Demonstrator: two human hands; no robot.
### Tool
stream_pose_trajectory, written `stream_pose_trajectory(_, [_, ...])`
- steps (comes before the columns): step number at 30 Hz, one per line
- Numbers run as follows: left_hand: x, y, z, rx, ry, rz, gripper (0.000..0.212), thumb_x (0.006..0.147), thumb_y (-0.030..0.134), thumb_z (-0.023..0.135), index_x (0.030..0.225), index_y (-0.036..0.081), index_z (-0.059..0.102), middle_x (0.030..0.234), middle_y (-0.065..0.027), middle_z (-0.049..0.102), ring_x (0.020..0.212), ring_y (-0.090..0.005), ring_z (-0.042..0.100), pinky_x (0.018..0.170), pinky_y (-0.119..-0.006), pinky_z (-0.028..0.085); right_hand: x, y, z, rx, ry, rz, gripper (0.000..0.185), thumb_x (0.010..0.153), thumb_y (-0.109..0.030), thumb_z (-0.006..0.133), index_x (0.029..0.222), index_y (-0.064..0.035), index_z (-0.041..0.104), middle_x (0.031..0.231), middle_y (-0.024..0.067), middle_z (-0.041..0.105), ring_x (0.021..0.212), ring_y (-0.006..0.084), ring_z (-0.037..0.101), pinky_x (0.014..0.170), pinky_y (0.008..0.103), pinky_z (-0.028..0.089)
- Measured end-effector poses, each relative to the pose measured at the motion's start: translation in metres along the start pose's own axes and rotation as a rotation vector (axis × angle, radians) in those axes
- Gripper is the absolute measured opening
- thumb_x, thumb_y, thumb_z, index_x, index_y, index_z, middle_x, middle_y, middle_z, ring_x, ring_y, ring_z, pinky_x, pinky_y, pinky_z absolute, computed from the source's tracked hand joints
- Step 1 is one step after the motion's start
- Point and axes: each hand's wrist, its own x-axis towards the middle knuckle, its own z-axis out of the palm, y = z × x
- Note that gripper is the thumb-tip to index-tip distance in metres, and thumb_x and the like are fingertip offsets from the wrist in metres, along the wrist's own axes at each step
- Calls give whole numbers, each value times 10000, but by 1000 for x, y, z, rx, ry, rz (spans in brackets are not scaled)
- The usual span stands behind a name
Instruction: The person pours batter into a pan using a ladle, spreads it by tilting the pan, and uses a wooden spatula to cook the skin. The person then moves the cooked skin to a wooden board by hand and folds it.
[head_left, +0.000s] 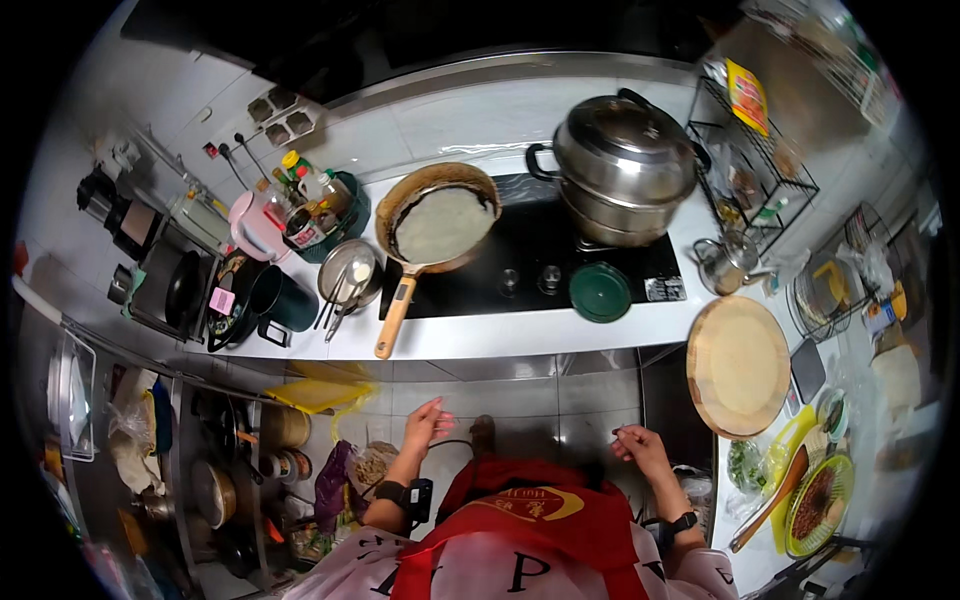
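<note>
My left hand (430, 426) hangs over the floor in front of the counter, fingers loosely apart and holding nothing. Level with it on the other side of my red apron, my right hand (637, 446) is loosely curled, with no object visible in it. Before me a frying pan (390, 217) with a wooden handle sits on the black cooktop (517, 262). A pale, flat round of batter or dough (444, 227) covers its bottom. Right of the pan stands a lidded steel steamer pot (630, 169). A dark green lid (600, 292) lies near the cooktop's front edge.
Left of the pan are a steel bowl with utensils (350, 274), a dark green pitcher (285, 298) and a bottle basket (349, 206). On the right are a round wooden board (739, 367), a steel kettle (726, 262), a rolling pin (772, 499) and a green basket (821, 506).
</note>
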Motion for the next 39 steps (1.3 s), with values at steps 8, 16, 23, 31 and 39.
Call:
stream_pose_trajectory(8, [37, 71, -79, -461, -109, 8, 475, 943, 368, 448, 1275, 31, 408, 1018, -184, 620, 870, -236, 645, 695, -316, 548, 50, -51, 133, -264, -99, -95, 220, 882, -177, 589, 993, 12, 608, 801, 58, 654, 670, 101, 589, 638, 236, 473])
stream_pose_trajectory(16, [91, 132, -77, -476, -548, -22, 553, 958, 492, 271, 1264, 60, 432, 1135, -144, 572, 1013, -243, 580, 864, -355, 466, 84, -57, 228, -441, -136, -115, 226, 873, -168, 599, 1005, 15, 611, 785, 47, 634, 706, 91, 592, 654, 234, 480])
stream_pose_trajectory(23, [117, 156, -57, -580, -692, -142, 470, 956, 439, 351, 1242, 73, 422, 1069, -173, 603, 861, -202, 620, 688, -262, 518, 72, -43, 243, -582, -30, -66, 251, 847, -239, 616, 991, -33, 636, 751, 98, 662, 658, 167, 639, 640, 286, 502])
stream_pose_trajectory(31, [121, 161, -58, -510, -799, -100, 386, 936, 203, 485, 1296, 116, 378, 739, -46, 498, 574, -116, 484, 500, -237, 395, 85, -29, 257, -714, -21, -15, 270, 837, -325, 608, 1007, -119, 645, 861, 81, 674, 801, 227, 646, 716, 348, 496])
stream_pose_trajectory(39, [120, 164, -55, -609, -802, -168, 407, 921, 182, 508, 1301, 122, 374, 741, -35, 481, 551, -112, 451, 481, -229, 381, 90, -40, 267, -838, -50, -135, 264, 836, -300, 615, 1000, -94, 639, 866, 116, 665, 785, 257, 642, 698, 360, 495])
